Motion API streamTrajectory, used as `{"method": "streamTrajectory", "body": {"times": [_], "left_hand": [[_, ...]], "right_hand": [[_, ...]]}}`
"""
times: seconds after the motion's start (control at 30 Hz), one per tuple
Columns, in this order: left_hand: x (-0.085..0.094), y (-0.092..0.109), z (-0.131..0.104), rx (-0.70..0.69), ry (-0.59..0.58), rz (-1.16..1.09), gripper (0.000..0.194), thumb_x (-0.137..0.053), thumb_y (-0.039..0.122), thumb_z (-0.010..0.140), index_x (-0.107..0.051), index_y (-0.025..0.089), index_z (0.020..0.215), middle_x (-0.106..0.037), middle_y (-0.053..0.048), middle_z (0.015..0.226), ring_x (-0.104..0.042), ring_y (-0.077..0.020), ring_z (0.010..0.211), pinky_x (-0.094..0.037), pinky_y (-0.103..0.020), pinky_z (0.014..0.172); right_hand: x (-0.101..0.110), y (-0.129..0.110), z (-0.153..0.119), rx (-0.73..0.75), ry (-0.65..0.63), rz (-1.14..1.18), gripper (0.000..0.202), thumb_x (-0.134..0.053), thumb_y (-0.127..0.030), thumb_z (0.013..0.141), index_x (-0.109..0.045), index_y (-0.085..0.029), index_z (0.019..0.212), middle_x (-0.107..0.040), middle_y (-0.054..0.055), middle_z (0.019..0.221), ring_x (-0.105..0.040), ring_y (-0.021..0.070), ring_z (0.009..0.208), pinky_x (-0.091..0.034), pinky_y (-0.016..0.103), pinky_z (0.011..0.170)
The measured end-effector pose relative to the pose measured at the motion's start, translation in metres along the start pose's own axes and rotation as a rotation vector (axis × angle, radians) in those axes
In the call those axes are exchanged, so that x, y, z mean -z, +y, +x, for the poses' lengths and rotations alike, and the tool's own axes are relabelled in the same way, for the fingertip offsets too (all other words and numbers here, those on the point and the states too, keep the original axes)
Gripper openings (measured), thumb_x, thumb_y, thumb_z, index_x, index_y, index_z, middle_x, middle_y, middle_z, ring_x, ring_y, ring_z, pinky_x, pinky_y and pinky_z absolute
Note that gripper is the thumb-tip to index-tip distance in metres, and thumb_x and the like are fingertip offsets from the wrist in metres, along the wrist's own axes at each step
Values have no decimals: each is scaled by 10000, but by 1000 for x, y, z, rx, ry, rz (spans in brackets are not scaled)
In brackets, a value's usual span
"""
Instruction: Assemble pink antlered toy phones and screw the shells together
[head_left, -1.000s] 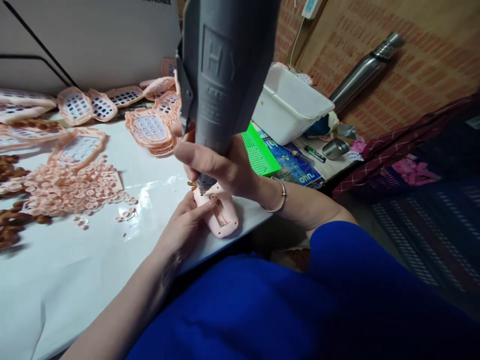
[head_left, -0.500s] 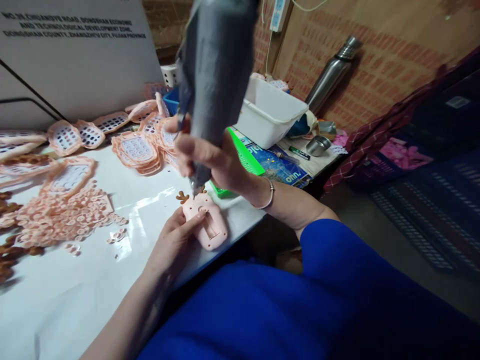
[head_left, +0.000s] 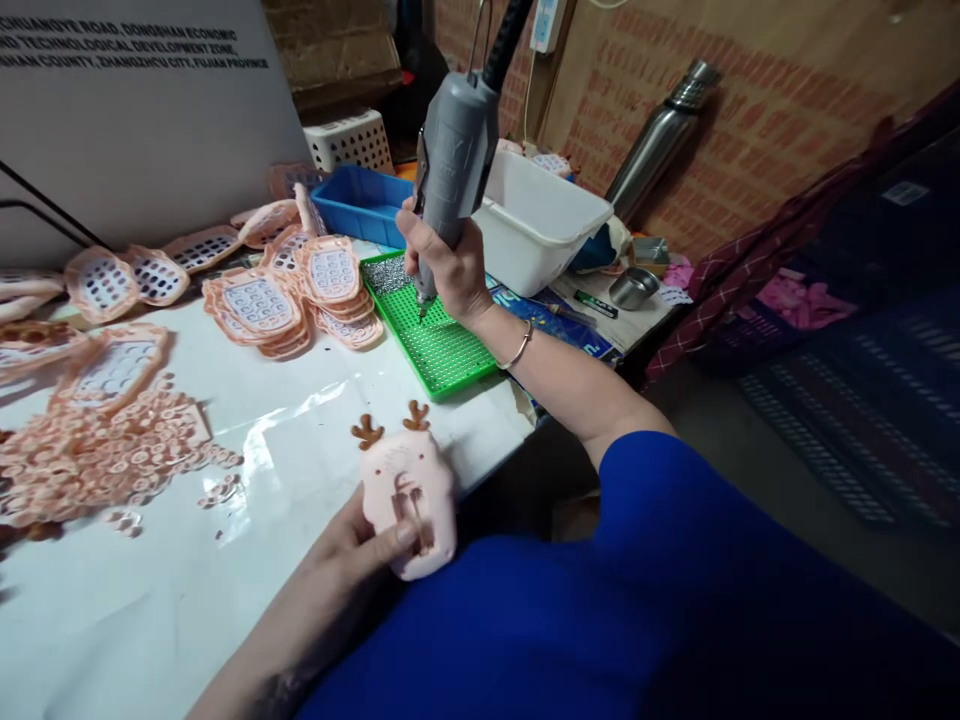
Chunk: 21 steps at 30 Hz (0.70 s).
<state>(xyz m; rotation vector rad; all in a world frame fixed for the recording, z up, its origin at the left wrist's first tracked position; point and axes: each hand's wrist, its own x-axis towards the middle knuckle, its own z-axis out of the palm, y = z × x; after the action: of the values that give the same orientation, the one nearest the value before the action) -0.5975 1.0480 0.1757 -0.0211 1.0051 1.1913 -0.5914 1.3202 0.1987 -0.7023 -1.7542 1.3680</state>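
Observation:
My left hand [head_left: 367, 545] is closed on a pink plastic casing [head_left: 409, 475] with brown antlers, held near the table's front edge. Its thumb lies at the rectangular recess in the casing's back. In my right hand [head_left: 448, 262] is a grey electric screwdriver [head_left: 457, 140], gripped upright with its bit pointing down. The bit is over a green perforated tray [head_left: 457, 355]; whether it touches the tray I cannot tell. Small silvery screws [head_left: 394, 275] lie in the tray's far left part.
Small pink rings and buttons [head_left: 112, 460] are heaped at left. Behind them lie stacked pink casing parts [head_left: 259, 305]. A blue bin [head_left: 360, 205], a white tub [head_left: 540, 225], a steel bottle [head_left: 664, 140] and a metal cup [head_left: 636, 288] stand farther back.
The screwdriver has moved off the casing, away from me to over the green tray. My left hand has drawn the casing closer to my body.

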Motion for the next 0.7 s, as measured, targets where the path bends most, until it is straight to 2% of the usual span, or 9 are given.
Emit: {"method": "streamTrajectory", "body": {"times": [0.17,0.3,0.43,0.57,0.7], "left_hand": [[7,15,17,-178,169,-124,476,-881,376,632,-729,199,1047,-748,-79,991,-687,-229,903,-554,-317,839],[9,24,30,-269,185,-174,438,-909,300,596,-746,201,990,-745,-40,938,-675,-170,854,-572,-237,788],[6,30,37,-325,227,-262,320,-869,164,623,-754,193,921,-741,-38,956,-667,-153,879,-575,-181,739],[4,33,38,-359,234,-320,202,-740,76,747,-752,184,917,-732,-39,949,-663,-128,842,-576,-161,725],[5,30,37,-383,258,-367,198,-658,24,800,-749,172,896,-725,-42,947,-663,-119,840,-582,-164,735]], "right_hand": [[1,0,-3,16,4,36,489,-715,-692,686,-545,-247,800,-493,-74,589,-484,100,490,-485,296,553],[2,5,-3,33,-23,91,527,-732,-683,700,-545,-208,828,-471,-116,557,-451,33,490,-425,242,543],[1,2,0,51,-14,103,452,-761,-642,666,-558,-268,817,-498,-86,587,-465,94,466,-454,288,514],[-4,-18,-4,81,-24,138,398,-770,-577,675,-557,-269,809,-479,-77,548,-445,108,460,-427,279,501],[-15,-51,-34,110,-137,282,232,-718,-436,800,-572,-256,811,-480,-71,543,-446,105,476,-387,253,490]]}}
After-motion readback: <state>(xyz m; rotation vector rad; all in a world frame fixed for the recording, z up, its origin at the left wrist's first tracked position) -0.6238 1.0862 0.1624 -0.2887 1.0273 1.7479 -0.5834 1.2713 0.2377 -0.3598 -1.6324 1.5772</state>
